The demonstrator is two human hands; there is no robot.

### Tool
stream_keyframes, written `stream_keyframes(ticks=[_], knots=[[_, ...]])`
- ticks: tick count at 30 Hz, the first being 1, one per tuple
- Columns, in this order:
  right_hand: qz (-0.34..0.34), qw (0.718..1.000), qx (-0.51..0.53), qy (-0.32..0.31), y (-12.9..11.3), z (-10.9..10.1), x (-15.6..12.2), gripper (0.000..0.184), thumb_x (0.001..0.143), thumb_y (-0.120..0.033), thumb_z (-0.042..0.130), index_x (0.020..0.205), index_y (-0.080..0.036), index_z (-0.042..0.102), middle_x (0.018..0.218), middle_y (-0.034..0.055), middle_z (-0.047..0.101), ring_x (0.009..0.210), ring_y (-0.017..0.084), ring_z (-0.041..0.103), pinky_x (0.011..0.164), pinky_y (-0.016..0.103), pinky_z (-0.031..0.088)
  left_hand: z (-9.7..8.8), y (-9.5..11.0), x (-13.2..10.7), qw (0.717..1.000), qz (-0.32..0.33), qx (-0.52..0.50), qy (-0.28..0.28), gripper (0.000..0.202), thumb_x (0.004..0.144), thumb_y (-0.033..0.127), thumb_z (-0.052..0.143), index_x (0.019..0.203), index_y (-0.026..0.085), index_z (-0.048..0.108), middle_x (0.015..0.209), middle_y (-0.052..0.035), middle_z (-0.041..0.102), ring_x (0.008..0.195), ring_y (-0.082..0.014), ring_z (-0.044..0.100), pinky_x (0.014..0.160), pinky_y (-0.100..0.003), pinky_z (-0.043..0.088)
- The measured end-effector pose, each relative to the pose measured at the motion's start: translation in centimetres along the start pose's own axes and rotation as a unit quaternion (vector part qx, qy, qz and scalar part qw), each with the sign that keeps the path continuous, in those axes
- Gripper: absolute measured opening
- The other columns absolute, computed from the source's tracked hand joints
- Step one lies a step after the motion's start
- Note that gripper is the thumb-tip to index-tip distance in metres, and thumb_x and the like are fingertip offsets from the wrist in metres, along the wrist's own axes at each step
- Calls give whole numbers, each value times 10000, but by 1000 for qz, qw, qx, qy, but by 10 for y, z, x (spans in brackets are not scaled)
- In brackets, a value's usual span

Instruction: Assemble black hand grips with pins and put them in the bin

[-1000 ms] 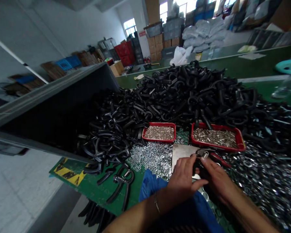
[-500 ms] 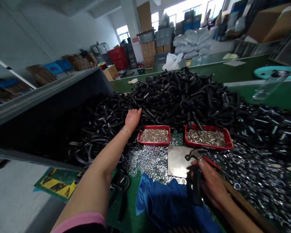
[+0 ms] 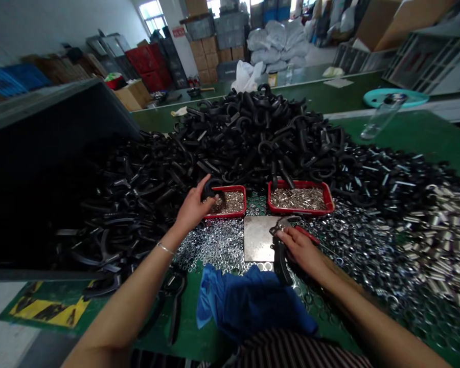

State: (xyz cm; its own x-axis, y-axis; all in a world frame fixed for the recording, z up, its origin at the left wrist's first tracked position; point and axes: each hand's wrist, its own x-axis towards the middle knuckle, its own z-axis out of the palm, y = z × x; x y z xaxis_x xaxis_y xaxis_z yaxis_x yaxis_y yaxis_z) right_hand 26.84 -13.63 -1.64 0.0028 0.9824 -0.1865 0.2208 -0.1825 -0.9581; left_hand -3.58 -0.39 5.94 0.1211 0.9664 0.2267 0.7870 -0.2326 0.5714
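Observation:
My left hand (image 3: 192,208) is closed around a curved black plastic handle piece (image 3: 210,189), lifted just over the left red tray (image 3: 227,202) of small metal parts. My right hand (image 3: 299,249) grips a black handle part (image 3: 280,256) with a metal fitting at its top, resting at the right edge of a square steel plate (image 3: 256,238). A second red tray (image 3: 300,196) of metal pins sits just beyond that hand. A large heap of black handle pieces (image 3: 253,133) rises behind both trays.
Shiny washers (image 3: 222,245) and metal sleeves (image 3: 437,230) cover the green table around the plate. A big dark bin (image 3: 42,168) stands at the left. A blue cloth (image 3: 249,301) lies at the near edge. A clear bottle (image 3: 381,116) lies far right.
My left hand left the right hand, reached out to the black heap, then came back over the left red tray holding a black piece. The right hand stayed by the plate.

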Motion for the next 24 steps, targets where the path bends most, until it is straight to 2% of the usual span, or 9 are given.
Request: stream_keyframes(ticks=[2, 4, 6, 9, 10, 12, 16, 21, 24], knots=[[-58, 994, -90, 11, -3, 0, 7, 438, 905, -623, 509, 733, -220, 505, 614, -34, 477, 571, 149, 474, 556, 273, 370, 19, 13, -17, 989, -44, -141, -3, 529, 910, 412, 579, 1399, 228, 494, 1201, -58, 643, 1106, -221, 608, 991, -366, 477], [-99, 982, -158, 22, -5, -2, 10, 421, 937, -591, 471, 729, -226, 499, 633, -19, 513, 617, 169, 509, 606, 287, 387, 32, 31, -36, 960, -71, -272, -22, 517, 914, 433, 568, 1391, 247, 495, 1151, -47, 647, 1029, -195, 621, 928, -338, 501], [-117, 973, -196, 18, -6, -6, 9, 391, 962, -559, 442, 758, -233, 509, 659, -5, 560, 649, 185, 549, 628, 293, 402, 41, 50, -59, 912, -100, -386, -99, 534, 902, 465, 589, 1386, 269, 481, 1048, -40, 640, 863, -159, 623, 787, -301, 527], [-136, 966, -218, 1, -10, -10, 2, 349, 973, -535, 437, 815, -240, 535, 724, 18, 625, 701, 205, 593, 635, 294, 421, 56, 77, -95, 819, -158, -510, -211, 427, 904, 505, 583, 1231, 232, 567, 876, -24, 600, 705, -115, 582, 657, -255, 505], [-143, 964, -224, -1, -12, -11, 0, 345, 975, -534, 438, 823, -242, 540, 735, 22, 633, 707, 207, 596, 634, 295, 424, 62, 83, -105, 795, -176, -536, -223, 400, 899, 510, 589, 1171, 216, 581, 834, -16, 588, 662, -102, 566, 619, -239, 490], [-157, 959, -237, -5, -17, -11, -5, 341, 978, -529, 442, 815, -244, 537, 735, 24, 633, 698, 203, 592, 639, 296, 427, 76, 92, -119, 770, -205, -564, -216, 394, 883, 530, 604, 1096, 202, 567, 772, 4, 582, 558, -76, 521, 526, -208, 442], [-175, 948, -267, -12, -27, -9, -9, 292, 983, -484, 462, 829, -247, 532, 732, 28, 640, 708, 212, 605, 649, 303, 423, 94, 99, -130, 784, -229, -533, -219, 489, 885, 635, 523, 1097, 194, 510, 635, 35, 597, 405, -82, 482, 392, -186, 369], [-178, 936, -304, -20, -32, -7, -11, 284, 983, -473, 452, 831, -246, 529, 725, 41, 634, 735, 243, 622, 671, 327, 425, 98, 105, -134, 818, -218, -478, -234, 547, 919, 689, 391, 1105, 186, 498, 537, 60, 565, 334, -92, 453, 333, -176, 340], [-172, 942, -287, -34, -33, -7, -12, 291, 988, -473, 430, 828, -246, 516, 745, 48, 639, 717, 235, 622, 670, 331, 431, 103, 109, -136, 841, -195, -444, -241, 527, 932, 687, 361, 1045, 189, 490, 492, 79, 516, 298, -89, 413, 309, -174, 304]])
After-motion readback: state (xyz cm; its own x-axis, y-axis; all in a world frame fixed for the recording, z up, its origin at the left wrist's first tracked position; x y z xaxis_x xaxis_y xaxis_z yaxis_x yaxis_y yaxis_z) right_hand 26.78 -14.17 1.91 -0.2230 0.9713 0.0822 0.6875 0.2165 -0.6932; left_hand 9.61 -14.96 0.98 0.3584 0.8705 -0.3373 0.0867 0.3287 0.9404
